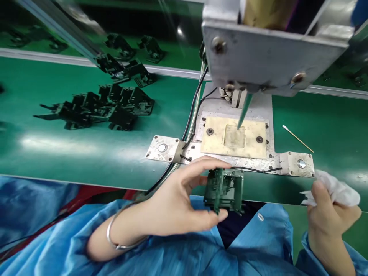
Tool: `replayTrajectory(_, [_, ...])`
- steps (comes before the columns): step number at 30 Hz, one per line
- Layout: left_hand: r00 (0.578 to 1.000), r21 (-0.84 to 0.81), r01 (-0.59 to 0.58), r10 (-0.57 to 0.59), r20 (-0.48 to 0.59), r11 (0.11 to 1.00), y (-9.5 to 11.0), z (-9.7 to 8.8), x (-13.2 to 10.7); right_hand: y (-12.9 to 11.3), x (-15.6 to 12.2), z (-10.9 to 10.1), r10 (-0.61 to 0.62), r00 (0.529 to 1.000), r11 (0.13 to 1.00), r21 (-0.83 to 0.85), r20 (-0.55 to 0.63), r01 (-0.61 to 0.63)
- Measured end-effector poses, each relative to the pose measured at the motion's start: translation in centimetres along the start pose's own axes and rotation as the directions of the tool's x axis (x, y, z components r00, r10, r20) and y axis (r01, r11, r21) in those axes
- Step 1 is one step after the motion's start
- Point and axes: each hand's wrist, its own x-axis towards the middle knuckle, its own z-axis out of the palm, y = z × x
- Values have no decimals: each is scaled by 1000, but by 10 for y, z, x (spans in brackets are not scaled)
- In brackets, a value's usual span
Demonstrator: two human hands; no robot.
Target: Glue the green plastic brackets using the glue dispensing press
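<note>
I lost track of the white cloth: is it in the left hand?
No, the right hand grips the white cloth, while the left hand holds a dark part.

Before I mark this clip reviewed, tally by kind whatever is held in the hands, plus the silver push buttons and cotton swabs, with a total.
Dark part in the left hand: 1
White wipe in the right hand: 1
Silver push buttons: 2
Cotton swab: 1
Total: 5
</note>
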Motion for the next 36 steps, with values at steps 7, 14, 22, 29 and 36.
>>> replayTrajectory(7, [961,-61,-264,268,72,963,2,11,-4,-92,-15,2,-575,639,818,352,511,455])
replayTrajectory(14, [936,-21,-334,334,113,942,4,13,-4,-127,-9,33,-690,499,723,514,523,461])
replayTrajectory(22, [943,1,-310,307,130,951,17,17,-4,-122,-8,25,-744,387,653,466,546,598])
replayTrajectory(29, [965,-3,-211,209,158,978,20,18,-4,-128,-4,25,-727,384,674,486,569,555])
replayTrajectory(36, [970,2,-178,175,166,984,19,16,-7,-124,-1,21,-751,328,635,490,574,597])
